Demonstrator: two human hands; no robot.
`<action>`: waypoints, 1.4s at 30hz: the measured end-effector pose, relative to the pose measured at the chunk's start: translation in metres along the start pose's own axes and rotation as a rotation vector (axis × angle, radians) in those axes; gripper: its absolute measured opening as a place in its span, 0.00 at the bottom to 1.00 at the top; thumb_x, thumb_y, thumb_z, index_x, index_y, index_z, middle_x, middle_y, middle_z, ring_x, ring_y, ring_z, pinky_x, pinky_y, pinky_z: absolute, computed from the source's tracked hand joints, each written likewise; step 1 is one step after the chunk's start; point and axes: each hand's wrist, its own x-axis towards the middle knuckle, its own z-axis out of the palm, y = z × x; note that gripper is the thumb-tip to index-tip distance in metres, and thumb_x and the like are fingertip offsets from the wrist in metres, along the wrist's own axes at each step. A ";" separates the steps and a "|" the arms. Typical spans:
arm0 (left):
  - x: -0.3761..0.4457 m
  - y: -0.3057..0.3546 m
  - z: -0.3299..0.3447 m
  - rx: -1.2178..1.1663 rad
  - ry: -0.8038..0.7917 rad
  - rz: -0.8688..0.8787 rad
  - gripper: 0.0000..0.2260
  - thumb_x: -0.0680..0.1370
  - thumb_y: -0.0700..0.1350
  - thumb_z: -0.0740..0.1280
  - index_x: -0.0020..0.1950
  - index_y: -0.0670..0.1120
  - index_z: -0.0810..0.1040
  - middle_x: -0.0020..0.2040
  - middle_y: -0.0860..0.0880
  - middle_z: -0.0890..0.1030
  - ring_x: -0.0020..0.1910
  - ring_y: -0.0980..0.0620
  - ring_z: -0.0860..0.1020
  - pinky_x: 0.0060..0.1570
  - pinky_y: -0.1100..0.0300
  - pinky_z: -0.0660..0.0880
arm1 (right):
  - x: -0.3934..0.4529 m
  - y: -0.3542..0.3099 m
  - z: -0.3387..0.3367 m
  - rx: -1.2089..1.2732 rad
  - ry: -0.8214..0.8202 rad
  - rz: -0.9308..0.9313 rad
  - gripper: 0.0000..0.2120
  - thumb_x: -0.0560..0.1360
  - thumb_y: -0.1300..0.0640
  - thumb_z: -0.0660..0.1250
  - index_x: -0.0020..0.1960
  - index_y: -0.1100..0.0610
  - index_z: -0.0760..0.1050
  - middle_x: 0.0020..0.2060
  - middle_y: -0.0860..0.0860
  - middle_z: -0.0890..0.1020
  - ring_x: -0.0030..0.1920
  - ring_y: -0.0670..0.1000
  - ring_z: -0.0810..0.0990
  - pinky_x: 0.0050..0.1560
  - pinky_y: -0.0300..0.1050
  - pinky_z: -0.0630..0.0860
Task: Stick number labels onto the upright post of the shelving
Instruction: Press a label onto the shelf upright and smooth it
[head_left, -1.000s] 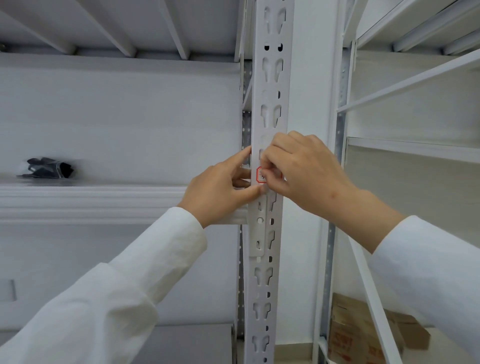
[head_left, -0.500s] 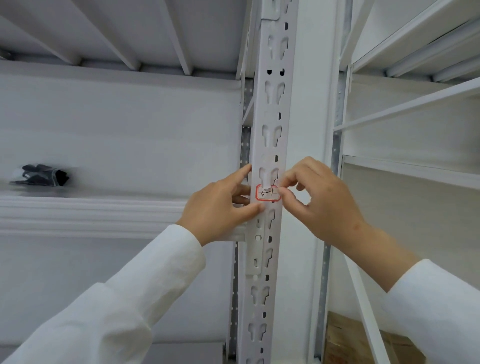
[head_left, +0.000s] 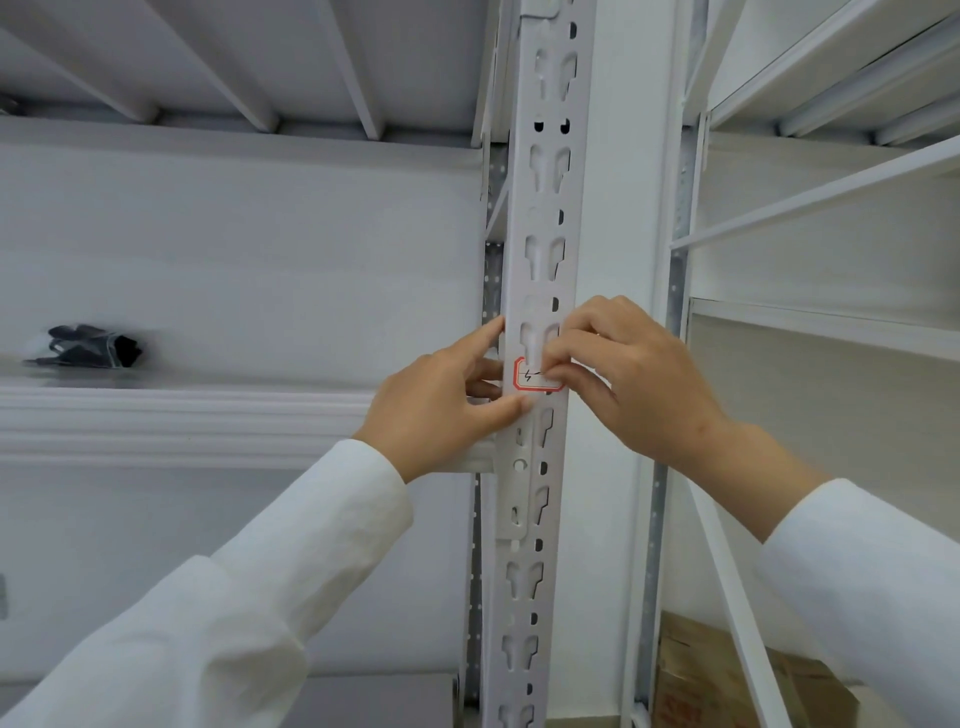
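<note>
A white slotted upright post (head_left: 543, 218) runs up the middle of the view. A small white label with a red border and handwritten black marks (head_left: 530, 375) lies flat on its face at shelf height. My right hand (head_left: 623, 374) presses fingertips on the label's right half and covers that part. My left hand (head_left: 452, 400) rests against the post's left edge, thumb just below the label, index finger stretched up beside the post. Neither hand holds anything else.
A white shelf beam (head_left: 182, 421) meets the post on the left, with a black bundle in a clear bag (head_left: 88, 347) lying on that shelf. More white shelving (head_left: 831, 322) stands at the right, and a cardboard box (head_left: 727, 680) sits low down behind it.
The view tilted up, so the label sits lower in frame. My right fingers first covered most of the label, drew back to its right edge, and now press on its right half.
</note>
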 end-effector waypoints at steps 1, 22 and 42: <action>0.000 -0.001 0.000 -0.002 0.000 -0.001 0.31 0.68 0.60 0.66 0.70 0.64 0.61 0.53 0.60 0.82 0.50 0.61 0.81 0.57 0.52 0.75 | -0.001 0.001 0.000 -0.001 -0.001 0.001 0.08 0.75 0.57 0.62 0.41 0.57 0.79 0.39 0.52 0.78 0.39 0.51 0.68 0.36 0.39 0.64; -0.007 -0.002 0.002 -0.110 0.167 0.127 0.28 0.66 0.61 0.67 0.66 0.61 0.69 0.58 0.62 0.79 0.54 0.63 0.78 0.57 0.57 0.75 | -0.001 -0.033 -0.018 0.655 -0.002 0.537 0.08 0.73 0.64 0.68 0.40 0.52 0.81 0.37 0.44 0.80 0.36 0.40 0.77 0.39 0.28 0.71; -0.126 -0.093 -0.059 0.294 0.385 0.231 0.01 0.71 0.48 0.61 0.42 0.53 0.70 0.43 0.55 0.74 0.37 0.60 0.71 0.38 0.62 0.70 | 0.033 -0.151 0.031 1.596 -0.475 0.991 0.02 0.73 0.65 0.68 0.43 0.62 0.79 0.33 0.52 0.81 0.31 0.44 0.79 0.38 0.36 0.80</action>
